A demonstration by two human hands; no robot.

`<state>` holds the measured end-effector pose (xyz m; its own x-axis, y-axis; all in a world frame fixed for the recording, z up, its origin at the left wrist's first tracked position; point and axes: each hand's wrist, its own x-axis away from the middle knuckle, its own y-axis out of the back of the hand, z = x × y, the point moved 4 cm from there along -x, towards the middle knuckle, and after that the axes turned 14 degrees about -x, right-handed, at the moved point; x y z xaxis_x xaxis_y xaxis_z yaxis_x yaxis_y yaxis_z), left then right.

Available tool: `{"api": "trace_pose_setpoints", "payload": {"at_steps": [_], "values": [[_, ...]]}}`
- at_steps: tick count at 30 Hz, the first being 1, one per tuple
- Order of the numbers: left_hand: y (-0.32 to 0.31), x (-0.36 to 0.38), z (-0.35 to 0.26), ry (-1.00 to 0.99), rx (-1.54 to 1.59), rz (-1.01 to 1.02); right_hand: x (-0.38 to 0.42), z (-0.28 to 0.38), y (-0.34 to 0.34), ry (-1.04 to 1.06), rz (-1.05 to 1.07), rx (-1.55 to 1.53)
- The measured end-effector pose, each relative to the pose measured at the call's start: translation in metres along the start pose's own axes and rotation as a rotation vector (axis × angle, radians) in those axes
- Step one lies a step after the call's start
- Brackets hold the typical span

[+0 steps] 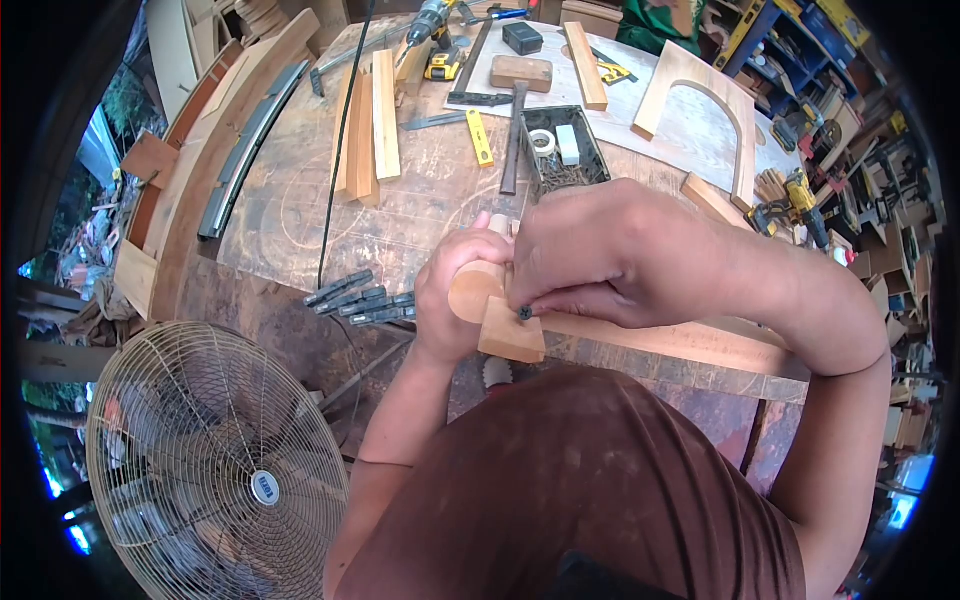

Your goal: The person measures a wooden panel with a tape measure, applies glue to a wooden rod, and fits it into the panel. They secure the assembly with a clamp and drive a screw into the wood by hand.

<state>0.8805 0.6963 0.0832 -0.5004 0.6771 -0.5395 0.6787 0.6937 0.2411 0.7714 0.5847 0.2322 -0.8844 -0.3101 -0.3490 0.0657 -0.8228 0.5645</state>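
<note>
My left hand (458,262) is wrapped round a pale wooden piece with a rounded face (477,291). Against its right side sits a small square-edged wood block (511,335) at the bench's near edge. My right hand (590,262) comes over from the right with thumb and fingers pinched together. At the fingertips, right by the block's top edge, is a small dark screw-like piece (524,313); its shaft is hidden. The right fingers cover part of the wooden piece.
Beyond the hands are a black box (566,150) with tape and screws, a yellow level (479,138), a chisel-like bar (514,140), wood strips (385,113) and a drill (430,22). Clamps (360,298) hang at the left edge. A large fan (215,460) stands lower left.
</note>
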Motion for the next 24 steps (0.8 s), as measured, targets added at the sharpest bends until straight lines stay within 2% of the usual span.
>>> {"api": "trace_pose_setpoints", "payload": {"at_steps": [5,7,11,24], "values": [[0.001,-0.001,-0.002,-0.012,0.034,-0.024,0.005,-0.002,-0.003,0.066,-0.018,0.003],[0.003,-0.005,-0.011,-0.230,-0.041,-0.059,0.007,-0.002,-0.005,0.108,-0.013,0.028],[0.004,-0.002,-0.011,-0.236,-0.046,-0.059,0.009,0.000,-0.009,0.148,-0.021,0.069],[0.006,0.002,-0.014,-0.220,-0.057,-0.035,0.003,0.021,-0.004,-0.066,0.068,0.088]]}}
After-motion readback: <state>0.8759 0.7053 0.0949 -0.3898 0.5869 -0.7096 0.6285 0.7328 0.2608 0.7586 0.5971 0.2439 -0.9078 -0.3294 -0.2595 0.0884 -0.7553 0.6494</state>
